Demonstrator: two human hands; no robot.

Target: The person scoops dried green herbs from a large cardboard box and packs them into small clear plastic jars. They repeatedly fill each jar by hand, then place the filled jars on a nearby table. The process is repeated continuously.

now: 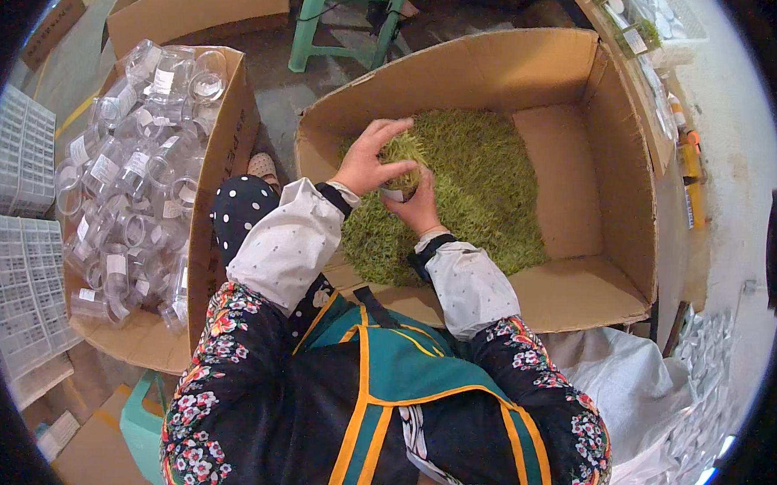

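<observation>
Both hands are over a large cardboard box (599, 180) that holds a heap of green moss (489, 175). Between them is a small clear container filled with moss (402, 149), with a white label low on its side. My right hand (419, 201) is closed around the container's lower part from the right. From the left, my left hand (369, 160) spreads its thumb and fingers around the moss at its top. Whether the left fingertips press on the moss or the rim cannot be told.
On the left a cardboard carton (220, 150) is full of labelled clear plastic jars (135, 166). White plastic crates (26, 272) stand beyond it. A green plastic stool (338, 52) is behind the boxes. A whitish sack (623, 376) lies at the lower right.
</observation>
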